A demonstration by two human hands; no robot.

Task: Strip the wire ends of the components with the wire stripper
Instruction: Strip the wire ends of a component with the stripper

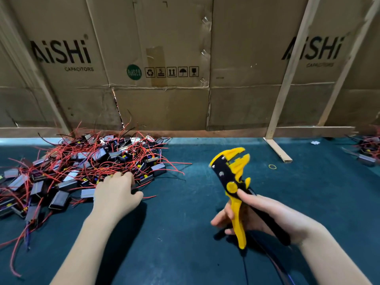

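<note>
A heap of small black box components point(82, 165) with long red wires covers the left of the dark green table point(185, 233). My left hand point(116, 194) reaches into the heap's near right edge, fingers curled down among the wires; what they touch is hidden. My right hand point(263, 217) grips the handles of a yellow and black wire stripper point(231, 173), held upright above the table with its jaws pointing up and away. Nothing sits in the jaws.
A cardboard wall point(164, 89) with wooden battens closes the table's far side. One batten foot point(277, 150) lies on the table right of centre, a yellow rubber band point(272, 166) beside it. More components point(368, 149) sit at the far right edge.
</note>
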